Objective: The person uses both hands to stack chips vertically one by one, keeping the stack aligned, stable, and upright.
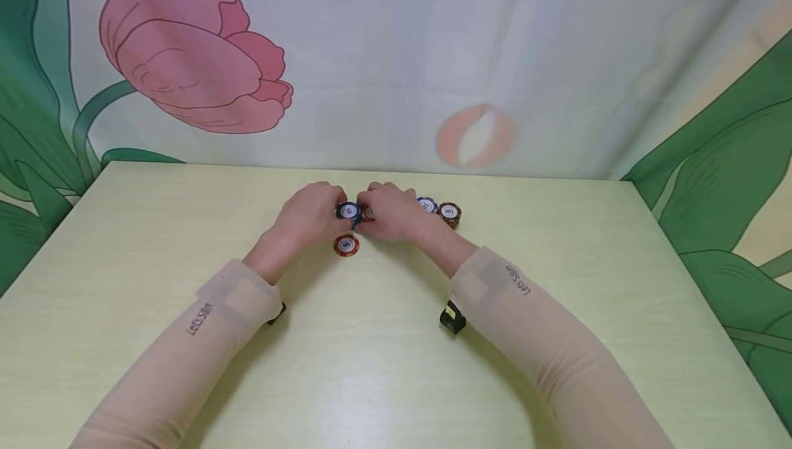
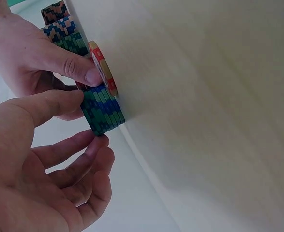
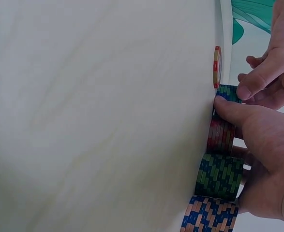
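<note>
Poker chips stand in a row of short stacks near the table's far edge. My left hand (image 1: 311,214) holds a blue-green poker chip stack (image 2: 104,112) at the row's left end, thumb on one side and a fingertip on the other. Right beside it, my right hand (image 1: 392,214) has its thumb and fingers round the red poker chip stack (image 3: 221,135), the thumb tip overlapping the blue-green stack in the right wrist view. A single red-and-yellow chip (image 1: 346,245) marked 5 lies flat in front of the stacks.
Right of the right hand stand a dark green stack (image 3: 219,176), a blue-and-pink edged stack (image 3: 209,215) and a dark stack (image 1: 449,212) topped by a 100 chip. A printed curtain (image 1: 371,78) hangs behind the pale wooden table (image 1: 365,373).
</note>
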{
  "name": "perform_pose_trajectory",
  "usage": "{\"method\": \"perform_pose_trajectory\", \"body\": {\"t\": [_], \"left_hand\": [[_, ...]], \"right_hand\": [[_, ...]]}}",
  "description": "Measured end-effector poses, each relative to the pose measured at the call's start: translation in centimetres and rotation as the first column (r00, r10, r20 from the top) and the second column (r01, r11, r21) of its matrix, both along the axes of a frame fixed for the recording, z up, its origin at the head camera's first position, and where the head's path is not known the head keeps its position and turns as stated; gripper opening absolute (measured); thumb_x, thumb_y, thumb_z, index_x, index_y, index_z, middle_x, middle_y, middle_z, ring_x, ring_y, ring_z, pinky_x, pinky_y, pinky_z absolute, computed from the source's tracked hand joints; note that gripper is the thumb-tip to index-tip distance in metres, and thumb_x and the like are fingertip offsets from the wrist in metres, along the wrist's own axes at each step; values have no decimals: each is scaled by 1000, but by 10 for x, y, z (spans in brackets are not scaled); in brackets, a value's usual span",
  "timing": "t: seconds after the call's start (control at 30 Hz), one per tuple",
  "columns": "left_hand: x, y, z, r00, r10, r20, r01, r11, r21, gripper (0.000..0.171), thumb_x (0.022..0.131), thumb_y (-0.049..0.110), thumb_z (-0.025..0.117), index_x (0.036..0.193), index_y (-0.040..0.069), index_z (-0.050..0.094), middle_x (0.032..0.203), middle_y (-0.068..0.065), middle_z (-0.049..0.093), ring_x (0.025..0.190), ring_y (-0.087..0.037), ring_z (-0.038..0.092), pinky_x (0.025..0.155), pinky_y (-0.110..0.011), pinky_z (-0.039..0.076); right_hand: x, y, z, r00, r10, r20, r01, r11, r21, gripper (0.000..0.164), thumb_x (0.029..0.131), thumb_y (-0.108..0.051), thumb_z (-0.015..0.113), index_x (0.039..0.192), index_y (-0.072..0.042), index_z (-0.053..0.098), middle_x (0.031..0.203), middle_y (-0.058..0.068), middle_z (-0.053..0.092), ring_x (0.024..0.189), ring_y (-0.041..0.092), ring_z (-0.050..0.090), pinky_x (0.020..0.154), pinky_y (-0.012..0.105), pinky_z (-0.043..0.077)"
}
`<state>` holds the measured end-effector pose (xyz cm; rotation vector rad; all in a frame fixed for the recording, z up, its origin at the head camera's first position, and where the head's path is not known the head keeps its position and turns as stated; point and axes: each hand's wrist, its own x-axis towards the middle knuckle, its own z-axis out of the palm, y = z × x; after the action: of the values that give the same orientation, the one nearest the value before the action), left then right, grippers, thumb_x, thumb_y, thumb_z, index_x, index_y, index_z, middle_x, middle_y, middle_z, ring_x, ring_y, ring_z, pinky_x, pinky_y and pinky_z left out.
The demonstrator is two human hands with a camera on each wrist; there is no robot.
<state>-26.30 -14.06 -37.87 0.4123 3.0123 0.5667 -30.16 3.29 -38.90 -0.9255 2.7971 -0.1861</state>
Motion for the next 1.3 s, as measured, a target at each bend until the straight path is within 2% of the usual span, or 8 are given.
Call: {"method": "perform_pose_trajectory", "body": {"t": [0.1, 0.17, 0.33, 0.5, 0.67, 0.97, 1.17, 1.3], "left_hand": [[2, 0, 2, 999, 22, 25, -22, 1000, -1, 45, 89, 24, 80, 120, -4, 64, 109, -17, 66, 94, -29, 60, 82, -41, 52], [4, -1, 4, 998, 40, 44, -40, 999, -8, 48, 88, 26, 81, 119, -4, 61, 108, -16, 65, 93, -29, 59, 81, -41, 51], [11, -1, 11, 989, 66, 134, -60, 997, -52, 39, 86, 30, 84, 100, 2, 61, 91, -10, 63, 80, -26, 57, 68, -37, 48], [19, 2, 13, 974, 41, 224, -20, 995, -94, 37, 86, 38, 83, 78, 8, 62, 74, -3, 58, 69, -21, 50, 60, -33, 37], [24, 4, 11, 976, 21, 219, 10, 990, -138, 42, 84, 41, 84, 69, 11, 58, 69, -1, 52, 66, -19, 46, 58, -33, 33], [28, 7, 12, 978, -22, 207, 57, 985, -164, 24, 84, 27, 84, 75, 10, 69, 73, -2, 61, 67, -19, 53, 58, -33, 41], [30, 12, 13, 975, -34, 221, 74, 982, -173, 29, 82, 29, 86, 73, 11, 65, 70, 0, 57, 65, -18, 51, 57, -32, 39], [30, 16, 12, 975, -53, 214, 94, 978, -186, 29, 83, 30, 86, 74, 11, 65, 71, -1, 56, 65, -18, 51, 56, -31, 39]], "right_hand": [[-1, 0, 1, 1000, 1, -2, -1, 1000, 4, 40, 96, -44, 71, 127, -18, 66, 123, 2, 58, 112, 23, 54, 95, 60, 43], [-2, 0, 1, 1000, 0, -2, 0, 1000, 7, 41, 95, -44, 72, 126, -18, 66, 121, 1, 59, 110, 21, 54, 96, 61, 42], [-3, 1, 2, 1000, -1, 16, 1, 1000, -3, 42, 94, -43, 75, 125, -16, 67, 117, 0, 59, 106, 18, 54, 97, 59, 41], [-4, 5, 0, 1000, 2, 23, -1, 1000, -22, 42, 93, -39, 76, 125, -14, 65, 116, 0, 61, 107, 18, 56, 93, 54, 41], [-4, 10, -1, 1000, 22, 23, -20, 998, -53, 46, 92, -37, 77, 128, -12, 63, 118, 1, 63, 108, 18, 58, 92, 50, 42], [-2, 18, 9, 1000, 25, 0, -25, 998, -63, 47, 91, -35, 77, 127, -8, 61, 116, 3, 62, 105, 19, 58, 91, 47, 44], [-6, 26, 8, 1000, -2, 24, 3, 999, -39, 55, 89, -39, 79, 130, -7, 61, 121, 4, 63, 110, 20, 58, 94, 49, 44], [-10, 31, 7, 999, -9, 32, 9, 1000, -26, 50, 88, -38, 80, 125, -8, 63, 117, 3, 63, 105, 19, 58, 92, 49, 45]]}}
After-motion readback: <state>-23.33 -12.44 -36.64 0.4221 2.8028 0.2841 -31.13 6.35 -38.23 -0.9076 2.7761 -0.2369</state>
